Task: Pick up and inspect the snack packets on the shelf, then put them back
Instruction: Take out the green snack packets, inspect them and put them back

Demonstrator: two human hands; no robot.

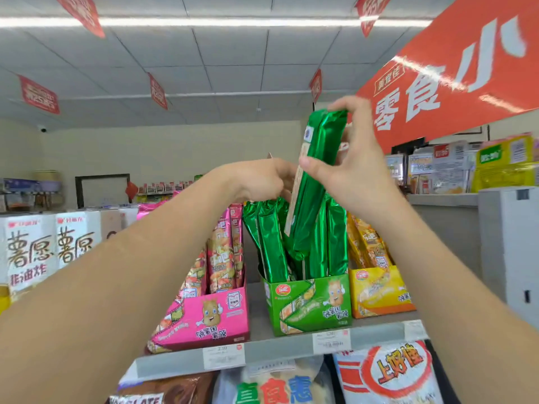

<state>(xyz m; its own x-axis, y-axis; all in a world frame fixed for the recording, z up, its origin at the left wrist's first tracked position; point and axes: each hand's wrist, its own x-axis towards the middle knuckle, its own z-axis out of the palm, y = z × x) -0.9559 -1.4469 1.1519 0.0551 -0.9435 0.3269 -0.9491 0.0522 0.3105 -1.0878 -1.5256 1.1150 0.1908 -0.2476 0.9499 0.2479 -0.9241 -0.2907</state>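
The right hand [358,173] pinches a green snack packet [316,170], tilted, its lower end among the boxed packets [271,246] in the green display box [309,304]. The left hand [259,179] is at their tops, its grip hidden.

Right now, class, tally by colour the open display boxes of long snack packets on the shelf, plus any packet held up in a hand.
Pink display box: 1
Green display box: 1
Yellow display box: 1
Green packet held up by the right hand: 1
Total: 4
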